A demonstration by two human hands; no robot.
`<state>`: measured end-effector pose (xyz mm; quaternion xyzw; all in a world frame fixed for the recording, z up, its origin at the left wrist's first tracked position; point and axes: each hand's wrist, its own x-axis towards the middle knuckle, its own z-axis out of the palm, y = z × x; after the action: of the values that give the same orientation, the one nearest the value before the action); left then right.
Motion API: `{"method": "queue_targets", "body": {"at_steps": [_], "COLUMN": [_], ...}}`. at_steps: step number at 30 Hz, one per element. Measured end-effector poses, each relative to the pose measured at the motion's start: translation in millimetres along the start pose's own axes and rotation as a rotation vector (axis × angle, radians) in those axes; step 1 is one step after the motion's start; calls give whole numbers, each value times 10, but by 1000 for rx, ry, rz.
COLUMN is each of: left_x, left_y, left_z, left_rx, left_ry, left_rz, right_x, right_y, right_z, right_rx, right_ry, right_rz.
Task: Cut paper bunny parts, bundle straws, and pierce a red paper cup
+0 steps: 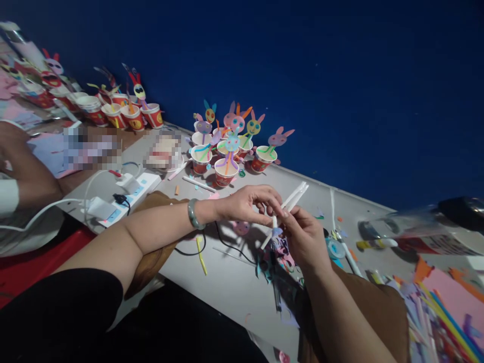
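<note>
Dim here | dark far wall (340, 91) | shadows below hands (308, 239) | left cups (32, 96), right bottle (434, 234) blurred | pixelated patches (163, 151) left

I see a thin white strip (297, 195), shiny, slanting up from the fingers of my right hand (308, 239), over the table (230, 290). Its top end points to the table's back edge. A small white tip (274, 221) sticks up between the thumbs.

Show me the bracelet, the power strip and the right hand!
Bracelet (193, 215): head view, middle of its band.
Power strip (142, 192): head view, its white top.
Right hand (307, 240): head view, middle of the hand.
</note>
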<state>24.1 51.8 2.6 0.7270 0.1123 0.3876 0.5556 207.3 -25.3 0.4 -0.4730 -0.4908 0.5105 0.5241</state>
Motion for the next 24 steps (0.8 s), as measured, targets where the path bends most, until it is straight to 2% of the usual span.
{"method": "queue_targets", "body": {"at_steps": [3,8,12,17,24], "left_x": [5,5,4,-7,-16], "left_y": [26,67,21,9,213], "left_z": [7,25,47,58,36], "left_rx": [-78,-236,-316,-264,-263], "left_ry": [53,107,152,85,-2], "left_rz": [-50,-233,-275,-291,-405], "right_x": [-13,-54,-67,-58,-109], "right_y": [-16,-52,-57,13,-14], "right_z": [22,64,72,63,121], "right_rx": [-33,-150,-227,-301,-368], "right_ry": [-7,-29,-13,-39,-172], "right_rz": [-19,-59,-62,-68,-53]}}
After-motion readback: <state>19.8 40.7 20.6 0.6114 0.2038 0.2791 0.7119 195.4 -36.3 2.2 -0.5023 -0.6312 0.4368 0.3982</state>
